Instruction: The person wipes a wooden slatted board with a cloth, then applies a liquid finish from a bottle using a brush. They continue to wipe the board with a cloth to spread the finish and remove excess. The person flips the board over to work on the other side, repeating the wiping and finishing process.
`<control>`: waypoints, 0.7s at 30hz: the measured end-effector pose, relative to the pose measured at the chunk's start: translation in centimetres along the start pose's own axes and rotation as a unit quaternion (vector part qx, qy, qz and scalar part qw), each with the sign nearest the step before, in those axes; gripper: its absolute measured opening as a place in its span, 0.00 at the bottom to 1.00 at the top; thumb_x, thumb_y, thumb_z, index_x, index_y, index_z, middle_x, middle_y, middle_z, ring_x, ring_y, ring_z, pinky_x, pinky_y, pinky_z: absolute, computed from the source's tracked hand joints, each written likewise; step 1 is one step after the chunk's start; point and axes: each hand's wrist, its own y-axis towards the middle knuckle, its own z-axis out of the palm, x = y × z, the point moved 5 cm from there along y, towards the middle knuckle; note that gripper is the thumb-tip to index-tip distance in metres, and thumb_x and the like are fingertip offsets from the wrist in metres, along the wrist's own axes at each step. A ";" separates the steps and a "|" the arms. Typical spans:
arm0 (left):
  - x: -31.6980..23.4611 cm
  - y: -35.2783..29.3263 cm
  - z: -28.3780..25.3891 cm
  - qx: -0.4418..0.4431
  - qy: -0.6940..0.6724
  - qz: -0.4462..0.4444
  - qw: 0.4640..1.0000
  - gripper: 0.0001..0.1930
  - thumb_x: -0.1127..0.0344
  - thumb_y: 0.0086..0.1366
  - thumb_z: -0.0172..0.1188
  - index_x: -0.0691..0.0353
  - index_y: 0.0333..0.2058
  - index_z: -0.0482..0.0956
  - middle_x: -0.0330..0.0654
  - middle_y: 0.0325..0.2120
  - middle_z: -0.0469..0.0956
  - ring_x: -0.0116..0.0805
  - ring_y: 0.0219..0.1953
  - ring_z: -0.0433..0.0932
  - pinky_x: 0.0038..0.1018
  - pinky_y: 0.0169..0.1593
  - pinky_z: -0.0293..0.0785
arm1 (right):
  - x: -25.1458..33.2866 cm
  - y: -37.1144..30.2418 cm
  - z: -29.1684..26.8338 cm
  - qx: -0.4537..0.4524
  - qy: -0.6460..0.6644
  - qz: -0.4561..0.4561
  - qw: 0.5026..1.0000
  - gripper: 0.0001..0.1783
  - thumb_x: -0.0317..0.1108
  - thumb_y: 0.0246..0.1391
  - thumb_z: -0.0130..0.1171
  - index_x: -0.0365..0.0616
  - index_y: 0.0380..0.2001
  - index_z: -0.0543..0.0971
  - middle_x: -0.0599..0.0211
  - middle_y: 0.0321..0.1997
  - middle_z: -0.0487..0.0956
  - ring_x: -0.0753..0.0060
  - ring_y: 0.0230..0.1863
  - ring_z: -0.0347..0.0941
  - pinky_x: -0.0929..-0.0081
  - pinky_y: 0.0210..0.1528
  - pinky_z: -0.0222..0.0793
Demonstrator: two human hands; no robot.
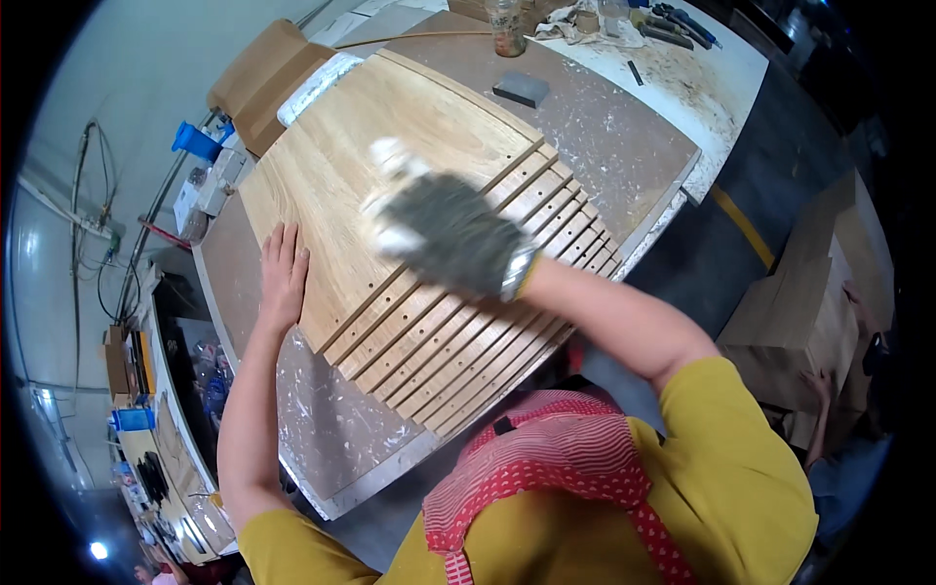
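Observation:
A stack of light wooden boards (331,166) lies fanned out on the worktable, its stepped near edges showing rows of small dark holes. My bare left hand (283,273) rests with its fingers stretched out flat on the left edge of the top board. Over the middle of that board is my right hand (448,234), in a dark grey-green work glove and smeared by motion. Whitish patches show around its fingers. Whether these are glove fingertips or a cloth I cannot tell, nor how the fingers are set.
On the brown tabletop (331,429) beyond the boards lies a grey block (522,90), with a jar (506,29) behind it. Tools (682,24) sit on a white surface at far right. Cardboard (263,83) stands far left. Another person's hand (819,385) touches wooden panels (790,312) at right.

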 end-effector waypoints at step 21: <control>0.9 0.6 1.7 -0.041 0.010 0.023 0.999 0.25 0.54 0.69 0.45 0.59 0.60 0.63 0.55 0.64 0.56 0.59 0.65 0.52 0.44 0.67 0.49 | 12.0 0.4 6.8 -0.033 0.168 -0.065 0.983 0.17 0.34 0.46 0.58 0.44 0.41 0.76 0.57 0.44 0.77 0.57 0.50 0.72 0.55 0.61 0.60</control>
